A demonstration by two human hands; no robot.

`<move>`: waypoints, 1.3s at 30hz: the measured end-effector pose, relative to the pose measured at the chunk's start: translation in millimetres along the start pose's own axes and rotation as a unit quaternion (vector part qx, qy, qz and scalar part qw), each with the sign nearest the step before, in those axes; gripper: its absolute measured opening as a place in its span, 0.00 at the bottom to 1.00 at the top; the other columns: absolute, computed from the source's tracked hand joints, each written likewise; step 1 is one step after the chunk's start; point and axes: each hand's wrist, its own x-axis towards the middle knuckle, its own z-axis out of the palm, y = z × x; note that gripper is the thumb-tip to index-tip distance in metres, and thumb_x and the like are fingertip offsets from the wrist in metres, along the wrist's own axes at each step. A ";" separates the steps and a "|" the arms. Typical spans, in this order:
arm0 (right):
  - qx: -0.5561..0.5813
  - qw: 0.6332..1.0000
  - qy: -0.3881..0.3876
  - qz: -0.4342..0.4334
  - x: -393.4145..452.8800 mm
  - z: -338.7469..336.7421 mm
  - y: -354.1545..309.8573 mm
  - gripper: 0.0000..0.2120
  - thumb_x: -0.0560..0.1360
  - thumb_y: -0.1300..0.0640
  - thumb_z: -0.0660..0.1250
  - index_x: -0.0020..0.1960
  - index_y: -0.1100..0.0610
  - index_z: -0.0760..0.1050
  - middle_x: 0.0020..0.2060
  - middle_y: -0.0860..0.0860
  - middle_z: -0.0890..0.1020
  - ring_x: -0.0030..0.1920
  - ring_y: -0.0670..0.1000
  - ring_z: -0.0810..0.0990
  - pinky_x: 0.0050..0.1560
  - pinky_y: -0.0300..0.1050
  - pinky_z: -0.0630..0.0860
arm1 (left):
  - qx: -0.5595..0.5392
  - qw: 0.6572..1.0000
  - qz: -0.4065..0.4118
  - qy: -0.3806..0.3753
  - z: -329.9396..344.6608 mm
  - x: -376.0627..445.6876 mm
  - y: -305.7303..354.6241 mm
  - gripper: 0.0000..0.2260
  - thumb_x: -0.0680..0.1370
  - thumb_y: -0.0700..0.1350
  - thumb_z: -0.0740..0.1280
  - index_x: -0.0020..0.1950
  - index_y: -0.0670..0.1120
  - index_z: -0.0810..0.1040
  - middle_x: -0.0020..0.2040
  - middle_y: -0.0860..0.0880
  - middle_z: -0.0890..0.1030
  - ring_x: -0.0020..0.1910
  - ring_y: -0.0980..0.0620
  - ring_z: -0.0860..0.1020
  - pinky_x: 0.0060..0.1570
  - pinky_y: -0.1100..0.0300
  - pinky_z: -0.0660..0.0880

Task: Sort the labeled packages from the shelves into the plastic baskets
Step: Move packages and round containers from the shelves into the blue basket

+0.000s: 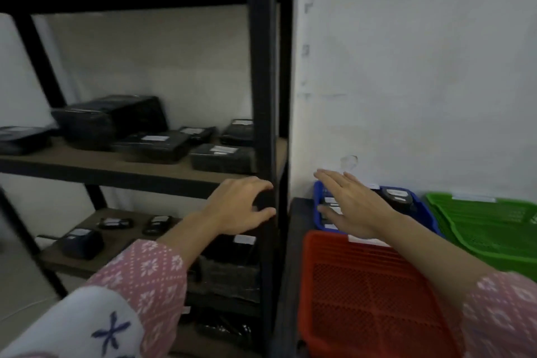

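We find no legible text. White paper labels (221, 149) sit on the black plastic-wrapped packages (220, 157) and on the rims of the red plastic basket (363, 293) and green plastic basket (494, 229), all too blurred to read.

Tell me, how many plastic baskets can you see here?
3: the red basket nearest, the blue basket behind it by the wall, the green basket at right. More may lie beyond the picture's edge.

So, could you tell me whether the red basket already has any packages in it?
No, the red basket shows only bare mesh, while the blue basket behind it holds black packages.
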 end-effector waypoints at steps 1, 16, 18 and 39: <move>0.012 1.000 0.013 -0.005 3.8 -10.1 -24.3 0.30 0.78 0.50 0.60 0.75 0.60 0.55 0.74 0.54 0.61 0.73 0.54 0.61 0.73 0.46 0.53 | 0.003 1.000 -0.006 0.007 -16.6 -19.0 -10.9 0.24 0.75 0.57 0.64 0.68 0.50 0.69 0.65 0.51 0.74 0.63 0.52 0.73 0.61 0.56 0.67; 0.043 0.989 0.096 -0.108 160.0 -117.4 -257.4 0.31 0.78 0.46 0.59 0.76 0.52 0.50 0.75 0.51 0.58 0.73 0.50 0.60 0.71 0.46 0.58 | 0.103 0.981 -0.102 0.126 -230.1 -172.5 -182.0 0.28 0.73 0.61 0.63 0.69 0.49 0.67 0.64 0.50 0.75 0.61 0.50 0.74 0.62 0.51 0.70; 0.031 0.985 0.119 -0.122 190.6 -126.6 -273.1 0.31 0.78 0.47 0.59 0.76 0.53 0.50 0.75 0.51 0.58 0.73 0.51 0.59 0.71 0.44 0.56 | 0.124 0.978 -0.103 0.134 -251.8 -170.4 -211.3 0.27 0.74 0.61 0.62 0.70 0.50 0.67 0.66 0.50 0.74 0.64 0.51 0.72 0.65 0.52 0.68; 0.003 0.943 0.311 -0.117 528.8 -200.5 -398.9 0.28 0.78 0.47 0.60 0.74 0.55 0.58 0.72 0.52 0.65 0.72 0.50 0.62 0.70 0.44 0.58 | 0.219 0.943 -0.027 0.250 -413.8 -61.1 -528.5 0.31 0.73 0.63 0.53 0.72 0.48 0.63 0.70 0.50 0.69 0.69 0.51 0.66 0.69 0.53 0.61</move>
